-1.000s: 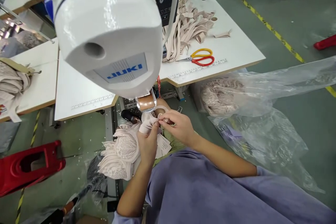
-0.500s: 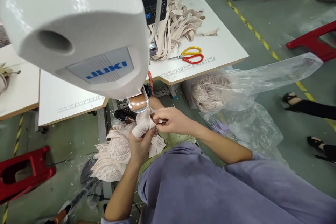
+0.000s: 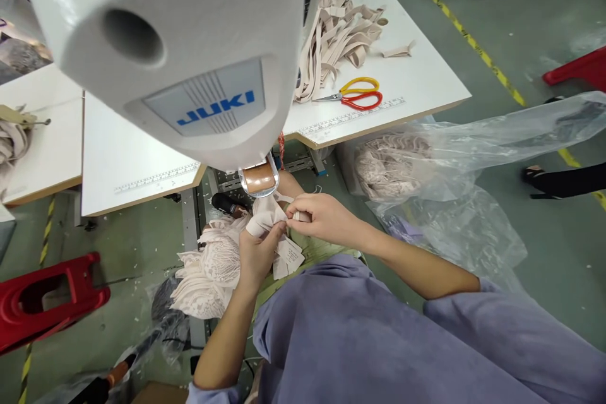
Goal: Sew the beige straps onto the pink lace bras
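Note:
Pale beige fabric (image 3: 265,216) hangs below the front of the white JUKI sewing machine (image 3: 189,76). My left hand (image 3: 257,251) is closed on it, thumb pressed on the cloth. Close beside it, my right hand (image 3: 322,218) pinches the fabric's right edge, fingers curled, with a small pale piece showing among them. White tags (image 3: 287,257) dangle under the fabric, over my lap. A heap of lace garments (image 3: 215,271) lies to the left of my left hand.
Scissors with yellow and red handles (image 3: 362,94) and beige strips (image 3: 341,38) lie on the white table (image 3: 421,76). A bin of pale pieces (image 3: 391,164) with clear plastic stands right. Red stools (image 3: 52,297) are on the floor. A person's leg (image 3: 572,178) shows at right.
The view has shifted, so the machine and table sit further right. Both hands stay on the fabric, the fingers of my right hand now a little more curled.

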A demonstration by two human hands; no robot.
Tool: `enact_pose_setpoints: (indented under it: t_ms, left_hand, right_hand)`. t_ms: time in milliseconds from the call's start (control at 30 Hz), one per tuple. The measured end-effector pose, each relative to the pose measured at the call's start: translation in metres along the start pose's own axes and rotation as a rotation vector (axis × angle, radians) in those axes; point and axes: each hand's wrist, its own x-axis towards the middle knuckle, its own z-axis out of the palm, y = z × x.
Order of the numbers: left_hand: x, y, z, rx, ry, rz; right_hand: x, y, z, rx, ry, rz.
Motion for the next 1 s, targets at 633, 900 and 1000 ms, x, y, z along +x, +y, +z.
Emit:
enact_pose_setpoints:
  t_ms: [633,900,1000]
  left_hand:
    - [0.004,0.018,-0.015,0.056,-0.140,-0.025]
    - [-0.004,0.039,-0.008,0.204,-0.196,0.125]
    - [-0.002,0.039,-0.008,0.210,-0.196,0.100]
  right_hand:
    - [-0.016,0.005,-0.020,0.060,-0.078,0.053]
    - [-0.012,-0.007,-0.028,0.058,-0.201,0.048]
    - [-0.010,-0.011,-0.030,0.110,-0.243,0.087]
